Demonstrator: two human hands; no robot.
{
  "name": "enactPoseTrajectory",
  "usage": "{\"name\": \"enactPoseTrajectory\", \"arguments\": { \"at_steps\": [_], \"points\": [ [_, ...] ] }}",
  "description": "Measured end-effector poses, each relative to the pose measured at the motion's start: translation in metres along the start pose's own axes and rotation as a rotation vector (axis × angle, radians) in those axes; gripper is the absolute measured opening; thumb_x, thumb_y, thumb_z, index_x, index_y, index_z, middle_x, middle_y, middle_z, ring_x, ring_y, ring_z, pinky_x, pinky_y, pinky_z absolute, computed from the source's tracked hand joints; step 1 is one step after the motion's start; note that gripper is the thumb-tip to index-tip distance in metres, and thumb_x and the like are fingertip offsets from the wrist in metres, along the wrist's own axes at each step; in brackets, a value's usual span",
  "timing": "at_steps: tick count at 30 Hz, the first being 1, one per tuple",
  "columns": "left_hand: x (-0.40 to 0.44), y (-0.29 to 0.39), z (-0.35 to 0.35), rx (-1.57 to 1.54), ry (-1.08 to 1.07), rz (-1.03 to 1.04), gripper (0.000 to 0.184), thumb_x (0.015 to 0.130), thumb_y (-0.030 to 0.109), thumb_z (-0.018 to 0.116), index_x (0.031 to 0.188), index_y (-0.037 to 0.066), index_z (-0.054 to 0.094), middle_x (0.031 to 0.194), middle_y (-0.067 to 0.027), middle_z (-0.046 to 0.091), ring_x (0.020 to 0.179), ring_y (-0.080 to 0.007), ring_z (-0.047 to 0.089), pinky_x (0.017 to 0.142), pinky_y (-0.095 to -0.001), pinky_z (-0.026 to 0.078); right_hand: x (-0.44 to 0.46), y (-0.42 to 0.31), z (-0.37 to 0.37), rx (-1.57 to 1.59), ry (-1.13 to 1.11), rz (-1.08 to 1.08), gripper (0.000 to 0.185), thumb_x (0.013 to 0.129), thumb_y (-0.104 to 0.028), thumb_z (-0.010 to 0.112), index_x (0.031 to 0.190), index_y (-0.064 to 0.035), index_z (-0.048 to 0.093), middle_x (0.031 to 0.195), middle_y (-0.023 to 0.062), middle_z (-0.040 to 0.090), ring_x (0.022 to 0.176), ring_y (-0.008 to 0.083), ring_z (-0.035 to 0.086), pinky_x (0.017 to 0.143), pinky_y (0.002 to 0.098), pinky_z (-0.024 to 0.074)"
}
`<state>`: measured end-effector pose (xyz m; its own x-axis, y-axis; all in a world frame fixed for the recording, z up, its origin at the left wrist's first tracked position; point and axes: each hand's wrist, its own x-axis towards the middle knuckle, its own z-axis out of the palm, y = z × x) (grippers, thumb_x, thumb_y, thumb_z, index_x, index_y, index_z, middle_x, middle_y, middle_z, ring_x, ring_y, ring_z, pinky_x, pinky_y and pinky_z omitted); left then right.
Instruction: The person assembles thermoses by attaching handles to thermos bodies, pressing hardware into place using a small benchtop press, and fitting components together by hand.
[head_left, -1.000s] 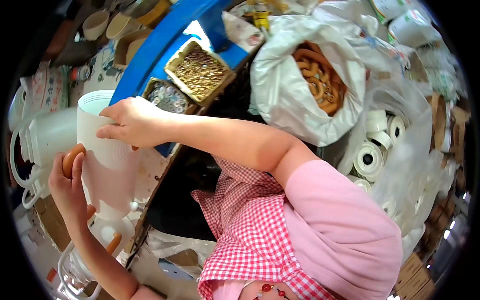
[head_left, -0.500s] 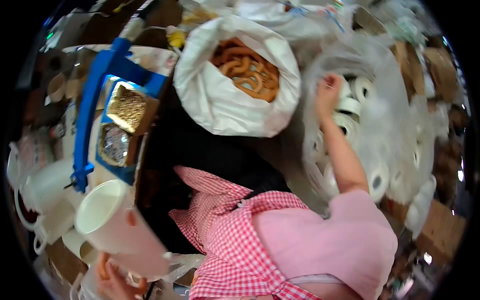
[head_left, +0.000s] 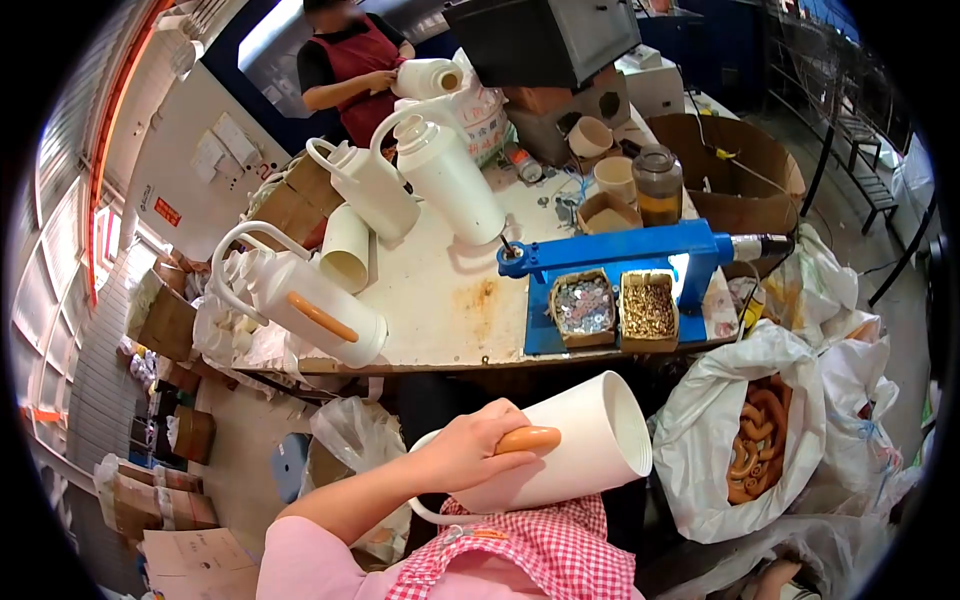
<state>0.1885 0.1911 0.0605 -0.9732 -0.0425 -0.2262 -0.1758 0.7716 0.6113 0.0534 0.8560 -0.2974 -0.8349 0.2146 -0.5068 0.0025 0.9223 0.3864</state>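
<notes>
My left hand (head_left: 485, 440) is wrapped round the orange handle (head_left: 528, 439) of a white cylindrical jug body (head_left: 585, 430). The jug lies tilted over my lap, its open round end facing right. A curved white handle shows at its other end, beneath my forearm. At the bottom right edge, a small part of my right hand (head_left: 776, 578) shows among clear plastic bagging (head_left: 820, 548); its fingers cannot be made out. The blue press (head_left: 620, 250) stands on the table beyond the jug, with a box of washers (head_left: 583, 306) and a box of brass-coloured pieces (head_left: 648, 308).
Several white jugs, one with an orange handle (head_left: 322, 316), stand or lie on the table (head_left: 430, 320). A white sack (head_left: 690, 470) of orange handles (head_left: 757, 445) is at the right. Across the table, a person (head_left: 355, 75) in a red apron holds a white jug (head_left: 428, 78).
The view has swung up and left, bringing the table and the other person into sight. My right hand has left the jug for the bagging. The jug now lies across my lap.
</notes>
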Motion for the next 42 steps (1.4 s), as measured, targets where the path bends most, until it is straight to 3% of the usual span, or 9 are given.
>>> {"name": "enactPoseTrajectory", "arguments": {
  "at_steps": [9,10,13,20,22,27,33,37,42],
  "points": [
    [-0.002,-0.029,-0.011,-0.253,0.050,-0.287,0.044,0.095,0.026,0.067,0.133,0.009,0.055,0.098,-0.0114,0.067,0.069,-0.0218,0.070,0.070,-0.0326,0.056,-0.134,-0.019,-0.099,0.147,0.318,-0.002,0.069,0.083,-0.069,0.061,0.120,-0.0120,0.072,0.106,0.0199,0.072,0.096,0.0356,0.070,0.083,0.0450,0.0552],
    [-0.002,-0.030,-0.015,-0.264,0.026,-0.276,0.044,0.095,0.026,0.067,0.133,0.009,0.055,0.098,-0.0114,0.067,0.069,-0.0218,0.070,0.070,-0.0326,0.056,-0.161,-0.035,-0.145,0.218,0.106,0.241,0.044,0.088,-0.026,0.062,0.130,-0.0095,0.064,0.135,0.0258,0.055,0.132,0.0383,0.046,0.109,0.0493,0.0374],
    [-0.005,-0.033,-0.018,-0.406,0.164,-0.350,0.040,0.093,0.015,0.068,0.131,0.008,0.060,0.095,-0.0073,0.068,0.071,-0.0125,0.066,0.066,-0.0298,0.054,-0.171,-0.007,-0.164,0.406,0.404,0.237,0.037,0.087,-0.021,0.064,0.120,-0.0057,0.067,0.126,0.0235,0.061,0.112,0.0408,0.058,0.097,0.0482,0.0450],
    [-0.038,-0.057,0.006,-0.417,0.226,-0.148,0.039,0.083,0.003,0.072,0.122,0.000,0.064,0.120,-0.0146,0.068,0.095,-0.0203,0.069,0.081,-0.0289,0.052,-0.200,-0.194,-0.313,1.587,0.693,-0.821,0.060,0.082,-0.028,0.076,0.129,0.0035,0.058,0.120,0.0118,0.061,0.104,0.0222,0.060,0.090,0.0369,0.0511],
    [-0.045,-0.059,0.010,-0.408,0.246,-0.079,0.038,0.081,0.004,0.074,0.118,0.000,0.065,0.131,-0.0191,0.064,0.107,-0.0275,0.068,0.091,-0.0325,0.050,-0.208,-0.273,-0.356,1.400,0.971,-1.173,0.069,0.070,-0.033,0.087,0.127,-0.0025,0.064,0.106,0.0121,0.058,0.097,0.0259,0.055,0.084,0.0377,0.0461],
    [-0.056,-0.074,0.005,-0.488,0.341,-0.082,0.038,0.079,0.009,0.077,0.115,0.000,0.065,0.136,-0.0236,0.060,0.115,-0.0346,0.066,0.098,-0.0367,0.048,-0.220,-0.312,-0.391,1.218,0.613,-1.416,0.063,0.069,-0.031,0.088,0.124,-0.0058,0.069,0.093,0.0074,0.051,0.085,0.0207,0.051,0.076,0.0315,0.0429],
    [-0.049,-0.074,0.005,-0.287,0.314,0.120,0.033,0.079,0.016,0.080,0.108,0.004,0.067,0.128,-0.0286,0.062,0.097,-0.0359,0.071,0.078,-0.0356,0.055,-0.222,-0.319,-0.394,1.068,0.590,-1.379,0.062,0.074,-0.036,0.086,0.125,-0.0055,0.067,0.092,0.0072,0.050,0.083,0.0205,0.050,0.074,0.0315,0.0419],
    [-0.051,-0.073,0.005,-0.346,0.220,0.034,0.038,0.076,0.006,0.076,0.111,-0.001,0.064,0.133,-0.0307,0.058,0.117,-0.0380,0.065,0.092,-0.0379,0.051,-0.224,-0.329,-0.388,1.026,0.592,-1.395,0.055,0.080,-0.035,0.081,0.124,-0.0049,0.067,0.092,0.0073,0.049,0.082,0.0206,0.048,0.073,0.0318,0.0411],
    [-0.057,-0.082,0.014,-0.234,0.362,0.060,0.032,0.079,0.018,0.079,0.105,0.006,0.064,0.133,-0.0281,0.059,0.082,-0.0339,0.072,0.068,-0.0371,0.057,-0.235,-0.344,-0.401,1.043,0.494,-1.336,0.046,0.088,-0.036,0.071,0.122,-0.0043,0.065,0.090,0.0082,0.047,0.081,0.0211,0.047,0.075,0.0312,0.0394]
  ]
}}
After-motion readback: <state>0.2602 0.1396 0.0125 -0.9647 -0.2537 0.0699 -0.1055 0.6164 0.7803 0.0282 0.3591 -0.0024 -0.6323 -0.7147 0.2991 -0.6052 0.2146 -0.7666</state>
